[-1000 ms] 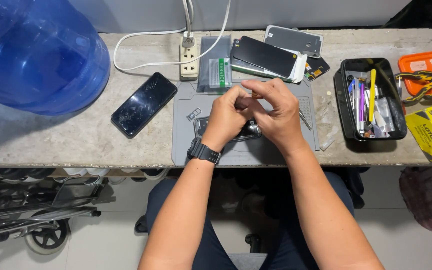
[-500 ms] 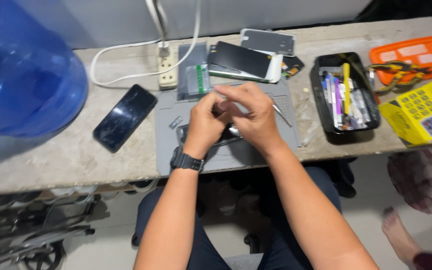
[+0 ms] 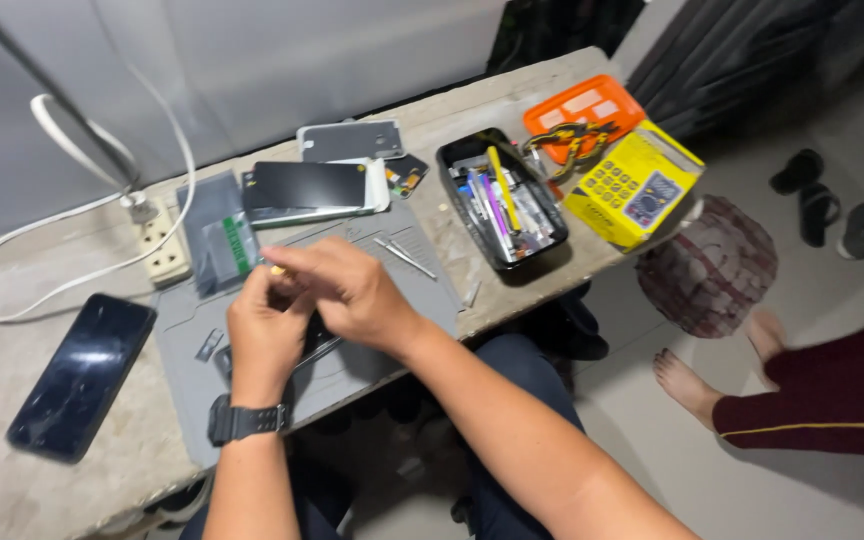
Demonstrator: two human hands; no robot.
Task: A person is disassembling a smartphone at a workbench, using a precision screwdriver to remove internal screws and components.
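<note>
Over grey mat (image 3: 352,375), both hands' fingers (image 3: 287,268) pinch something small.

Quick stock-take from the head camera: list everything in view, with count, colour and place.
work mat: 1, grey, centre of bench
smartphone: 1, black, left of mat
phone stack: several, black and white, behind mat
power strip: 1, cream, far left
tool tray: 1, black, right of mat
tweezers: 1, metal, on mat
multimeter: 1, yellow, right end
orange case: 1, far right
another person's foot: 1, floor
left hand: wristwatch, over mat
right hand: over mat, touching left
</note>
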